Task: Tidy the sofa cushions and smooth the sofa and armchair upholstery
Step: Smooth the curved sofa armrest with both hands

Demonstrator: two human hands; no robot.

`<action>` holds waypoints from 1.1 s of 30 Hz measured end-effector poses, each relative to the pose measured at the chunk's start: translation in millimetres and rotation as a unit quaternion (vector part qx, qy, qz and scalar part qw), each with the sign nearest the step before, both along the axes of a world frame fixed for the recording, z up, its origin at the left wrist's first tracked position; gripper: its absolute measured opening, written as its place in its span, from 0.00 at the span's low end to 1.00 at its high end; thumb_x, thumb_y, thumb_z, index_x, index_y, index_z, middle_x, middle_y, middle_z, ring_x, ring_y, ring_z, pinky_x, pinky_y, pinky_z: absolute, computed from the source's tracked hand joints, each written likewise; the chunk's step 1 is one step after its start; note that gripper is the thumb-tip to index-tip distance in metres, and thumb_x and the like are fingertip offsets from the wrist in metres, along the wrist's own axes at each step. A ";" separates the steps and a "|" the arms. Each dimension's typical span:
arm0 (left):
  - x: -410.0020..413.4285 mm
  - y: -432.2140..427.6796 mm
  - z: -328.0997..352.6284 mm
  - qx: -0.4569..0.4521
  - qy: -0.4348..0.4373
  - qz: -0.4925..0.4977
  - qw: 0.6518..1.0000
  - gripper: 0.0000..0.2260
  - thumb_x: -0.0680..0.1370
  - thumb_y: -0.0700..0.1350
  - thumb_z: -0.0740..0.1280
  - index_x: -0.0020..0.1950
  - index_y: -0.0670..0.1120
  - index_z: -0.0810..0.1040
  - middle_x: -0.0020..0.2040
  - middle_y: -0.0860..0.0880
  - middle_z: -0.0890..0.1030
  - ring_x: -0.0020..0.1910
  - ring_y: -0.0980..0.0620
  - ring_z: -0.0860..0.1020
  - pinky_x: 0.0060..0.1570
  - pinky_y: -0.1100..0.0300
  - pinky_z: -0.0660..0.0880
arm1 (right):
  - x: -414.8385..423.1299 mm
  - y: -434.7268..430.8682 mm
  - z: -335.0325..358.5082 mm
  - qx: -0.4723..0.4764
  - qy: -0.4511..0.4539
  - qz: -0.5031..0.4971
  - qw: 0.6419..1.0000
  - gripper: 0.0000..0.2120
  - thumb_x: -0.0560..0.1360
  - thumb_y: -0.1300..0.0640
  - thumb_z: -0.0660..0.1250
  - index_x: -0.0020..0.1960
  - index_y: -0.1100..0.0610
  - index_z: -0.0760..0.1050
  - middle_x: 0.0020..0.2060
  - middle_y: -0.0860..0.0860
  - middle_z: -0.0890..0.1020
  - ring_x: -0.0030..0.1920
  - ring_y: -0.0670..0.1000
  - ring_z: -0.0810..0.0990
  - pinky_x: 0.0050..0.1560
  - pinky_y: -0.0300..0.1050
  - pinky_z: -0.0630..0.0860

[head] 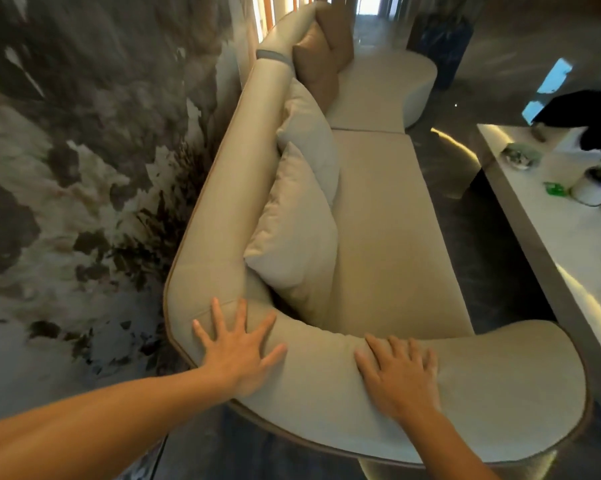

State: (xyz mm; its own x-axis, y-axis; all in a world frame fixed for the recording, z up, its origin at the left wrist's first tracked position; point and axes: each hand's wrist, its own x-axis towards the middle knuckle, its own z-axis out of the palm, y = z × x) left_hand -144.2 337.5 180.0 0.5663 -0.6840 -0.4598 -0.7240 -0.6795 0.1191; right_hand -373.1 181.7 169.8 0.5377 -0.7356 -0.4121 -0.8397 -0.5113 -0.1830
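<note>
Where the cream sofa (389, 237) curves round at its near end, both hands lie flat on the padded armrest (327, 386). The left hand (238, 355) rests at the corner where armrest meets backrest (254, 147), its grip open, fingers spread wide, palm down on the upholstery. The right hand (401, 375) sits further along the armrest toward its free end, grip likewise open, fingers close together and pressed flat, holding nothing.

Along the backrest stand the cushions. The nearest cream cushion (292, 244) leans against the backrest with its lower corner tucked into the near corner of the seat. A second cream cushion (307, 140) stands just behind it, the two overlapping. Beyond them, two tan cushions (321, 53) lean at the far end, by the rounded far seat section (385, 91).

To the right, apart from the sofa across a strip of dark floor, a white worktop (548, 216) carries a potted plant (600, 178) and a small dish (519, 155).
</note>
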 end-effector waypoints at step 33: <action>-38.6 44.0 -34.8 -0.247 -0.154 -0.065 0.954 0.31 0.68 0.78 0.50 0.55 0.61 0.78 0.54 0.62 0.77 0.66 0.52 0.70 0.73 0.34 0.48 | -24.2 40.2 -10.7 -0.077 -0.054 0.047 0.994 0.29 0.71 0.28 0.43 0.65 0.39 0.64 0.62 0.44 0.71 0.65 0.53 0.64 0.66 0.64 0.53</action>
State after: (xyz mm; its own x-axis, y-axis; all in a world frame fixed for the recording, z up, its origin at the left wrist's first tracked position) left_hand -182.8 381.5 145.2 0.5189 -0.8474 0.1122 -0.8503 -0.4982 0.1698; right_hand -397.3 221.9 159.1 0.6417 -0.7301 -0.2348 -0.7669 -0.6154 -0.1821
